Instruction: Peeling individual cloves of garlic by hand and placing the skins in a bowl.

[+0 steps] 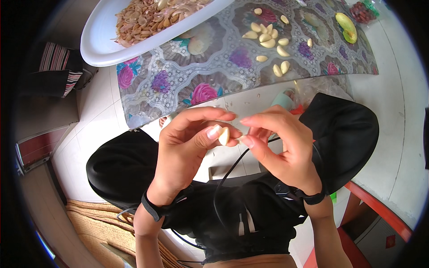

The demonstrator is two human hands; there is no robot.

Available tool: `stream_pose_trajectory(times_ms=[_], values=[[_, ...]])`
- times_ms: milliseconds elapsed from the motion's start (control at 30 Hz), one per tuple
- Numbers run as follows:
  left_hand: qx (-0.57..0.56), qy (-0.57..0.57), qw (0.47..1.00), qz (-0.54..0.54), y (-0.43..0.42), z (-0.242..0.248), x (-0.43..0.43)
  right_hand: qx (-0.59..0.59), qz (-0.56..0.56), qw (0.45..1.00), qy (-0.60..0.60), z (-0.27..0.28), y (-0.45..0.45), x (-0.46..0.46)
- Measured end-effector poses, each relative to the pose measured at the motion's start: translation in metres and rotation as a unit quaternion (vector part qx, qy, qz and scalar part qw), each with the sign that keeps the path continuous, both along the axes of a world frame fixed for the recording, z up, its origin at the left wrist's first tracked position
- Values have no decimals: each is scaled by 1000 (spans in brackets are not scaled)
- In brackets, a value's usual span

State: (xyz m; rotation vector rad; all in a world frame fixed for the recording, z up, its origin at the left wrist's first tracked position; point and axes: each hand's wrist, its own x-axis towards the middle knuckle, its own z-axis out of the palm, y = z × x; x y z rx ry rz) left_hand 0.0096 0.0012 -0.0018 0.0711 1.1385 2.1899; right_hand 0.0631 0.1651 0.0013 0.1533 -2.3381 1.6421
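My left hand [186, 147] pinches a pale peeled garlic clove [224, 136] between thumb and fingers, above my lap. Close beside it on the right is my right hand [285, 144], its thumb and index fingertips apart and pointing at the clove. A tiny pale bit shows by the right thumb tip; whether it is gripped there is unclear. Several peeled garlic cloves [267, 36] lie scattered on the low table with a flowered cover [231, 78]. At the upper left, a white plastic basin [100, 50] holds unpeeled cloves and loose skins [144, 26].
A yellow-green fruit [346, 27] and a clear bag of dark red pieces [363, 12] lie at the table's far right. Beneath its near edge is a crumpled plastic bag [323, 88]. A black cable [221, 187] runs across my lap. Red furniture edging [378, 207] stands at lower right.
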Motion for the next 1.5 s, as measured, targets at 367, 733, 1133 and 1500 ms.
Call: stream_pose_trajectory(times_ms=[367,733,1133,1500], values=[[-118,79,990,-17,-3,-5,4,71,31,995,66,-3,1,-1],[-116,79,990,-21,-1,-6,5,43,44,997,35,-2,-2,-1],[-76,3,997,-18,1,-3,5,10,50,999,10,-7,0,0],[-91,35,995,-13,1,-5,7,-36,56,998,-14,-11,-1,1]])
